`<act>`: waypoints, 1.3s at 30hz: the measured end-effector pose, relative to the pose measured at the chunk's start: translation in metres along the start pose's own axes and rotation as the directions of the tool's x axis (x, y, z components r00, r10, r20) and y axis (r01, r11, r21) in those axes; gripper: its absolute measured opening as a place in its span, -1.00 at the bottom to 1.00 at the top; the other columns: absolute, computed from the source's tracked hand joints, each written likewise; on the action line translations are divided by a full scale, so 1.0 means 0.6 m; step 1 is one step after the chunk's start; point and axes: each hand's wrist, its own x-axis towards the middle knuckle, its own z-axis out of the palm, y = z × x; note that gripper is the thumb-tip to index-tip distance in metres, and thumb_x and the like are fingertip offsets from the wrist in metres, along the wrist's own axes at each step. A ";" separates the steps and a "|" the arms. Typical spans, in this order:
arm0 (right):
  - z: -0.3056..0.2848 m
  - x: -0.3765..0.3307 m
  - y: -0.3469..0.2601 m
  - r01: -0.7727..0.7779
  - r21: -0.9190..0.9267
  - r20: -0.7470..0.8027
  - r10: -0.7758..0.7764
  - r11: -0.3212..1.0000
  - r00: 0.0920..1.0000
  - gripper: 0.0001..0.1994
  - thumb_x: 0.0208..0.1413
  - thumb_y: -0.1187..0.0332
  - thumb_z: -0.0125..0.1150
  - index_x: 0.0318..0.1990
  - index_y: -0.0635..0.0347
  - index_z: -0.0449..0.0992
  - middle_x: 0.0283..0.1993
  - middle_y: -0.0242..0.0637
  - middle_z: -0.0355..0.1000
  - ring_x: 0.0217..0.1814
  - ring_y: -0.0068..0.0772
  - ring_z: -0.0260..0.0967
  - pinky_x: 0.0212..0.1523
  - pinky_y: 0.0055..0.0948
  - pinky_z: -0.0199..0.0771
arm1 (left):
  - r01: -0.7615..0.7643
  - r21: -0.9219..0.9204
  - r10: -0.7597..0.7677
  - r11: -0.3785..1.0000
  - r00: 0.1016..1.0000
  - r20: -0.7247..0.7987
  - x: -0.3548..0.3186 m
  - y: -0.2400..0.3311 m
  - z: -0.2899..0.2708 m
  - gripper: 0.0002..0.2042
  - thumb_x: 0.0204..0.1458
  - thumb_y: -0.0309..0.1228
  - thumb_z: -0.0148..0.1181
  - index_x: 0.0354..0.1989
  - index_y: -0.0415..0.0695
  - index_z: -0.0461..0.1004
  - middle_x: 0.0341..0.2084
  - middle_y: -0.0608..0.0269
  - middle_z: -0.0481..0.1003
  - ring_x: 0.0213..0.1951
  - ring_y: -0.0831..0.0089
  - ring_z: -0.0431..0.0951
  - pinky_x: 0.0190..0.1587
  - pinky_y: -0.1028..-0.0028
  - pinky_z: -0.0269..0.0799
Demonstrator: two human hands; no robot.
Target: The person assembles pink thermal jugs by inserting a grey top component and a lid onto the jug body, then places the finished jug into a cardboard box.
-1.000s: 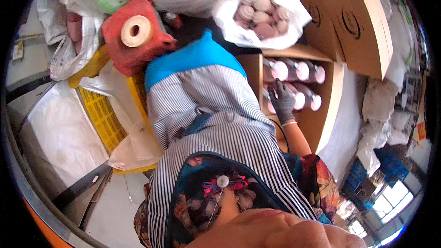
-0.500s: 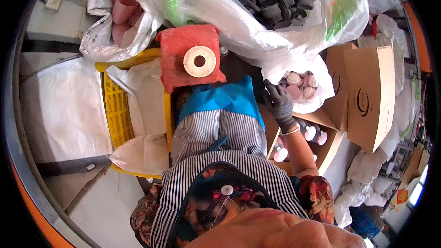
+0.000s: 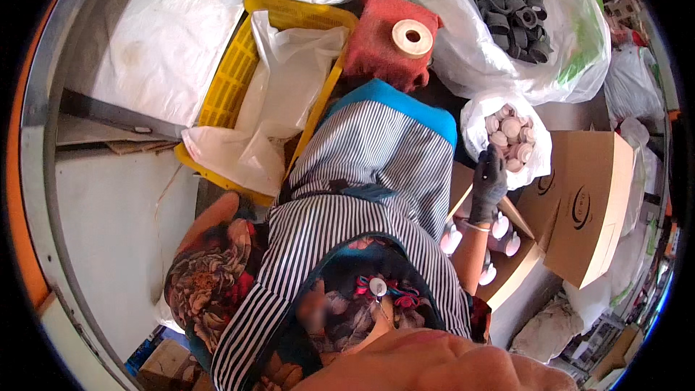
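My right hand, in a dark grey glove, reaches over the near rim of a small white bag. Its fingers look stretched forward, with nothing clearly visible in them. Inside that bag lie several pale pink, round cap-like pieces. Just below my right wrist, an open carton holds several pink-topped bottles. Of my left arm only a bent bare part beside the flowered sleeve shows; the left hand is out of sight. Ahead of my knees stands a block covered in red cloth, with a cream ring on top.
A yellow crate lined with white sheeting stands to my left, beside a white-covered surface. At the far right, a large clear bag holds dark grey ring-shaped parts. Cardboard flaps stick up right of my hand.
The whole view has turned, so the crate, red block and bags appear shifted. My right hand has moved to the near rim of the small bag, and part of my left arm has come into view.
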 end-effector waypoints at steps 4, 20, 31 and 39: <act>0.003 -0.005 0.018 -0.096 0.045 -0.038 0.098 0.994 0.995 -0.75 0.29 0.26 0.22 0.03 0.14 0.59 -0.15 -0.08 0.58 -0.19 0.06 0.55 -0.21 -0.11 0.55 | 0.107 -0.476 -0.271 0.873 0.917 -0.292 -0.104 0.001 -0.143 -0.54 0.23 0.01 0.00 -0.04 -0.09 0.65 -0.15 0.02 0.67 -0.14 0.12 0.68 -0.03 0.12 0.57; 0.184 0.446 0.053 -0.067 0.499 0.025 0.063 0.864 0.998 -0.72 0.24 0.26 0.28 -0.01 0.23 0.61 -0.08 -0.05 0.57 -0.12 -0.07 0.55 -0.05 -0.22 0.53 | -0.303 0.277 0.253 0.912 -0.115 -0.961 -0.110 0.254 -0.591 -0.48 0.11 -0.23 0.28 0.26 -0.07 0.44 0.22 0.07 0.41 0.29 0.02 0.34 0.34 0.01 0.24; 0.539 0.744 0.248 -0.254 -0.170 0.485 0.305 0.952 0.819 -0.17 0.16 -0.15 0.19 0.49 0.04 0.15 0.45 0.14 0.20 0.33 0.22 0.35 0.30 0.02 0.39 | -0.471 0.171 0.222 0.865 0.055 -0.973 -0.069 0.219 -0.656 -0.45 -0.02 -0.22 0.37 0.20 -0.05 0.48 0.16 0.10 0.45 0.23 0.03 0.40 0.29 -0.01 0.32; 0.530 0.749 0.278 -0.100 -0.341 0.576 0.291 0.935 0.764 -0.40 0.21 -0.01 0.17 0.38 -0.10 0.36 0.27 0.01 0.42 0.27 0.11 0.43 0.21 0.09 0.47 | -0.451 0.099 0.180 0.887 0.140 -0.974 -0.058 0.202 -0.650 -0.47 -0.02 -0.27 0.36 0.19 -0.04 0.47 0.12 0.14 0.48 0.16 0.03 0.46 0.26 -0.01 0.36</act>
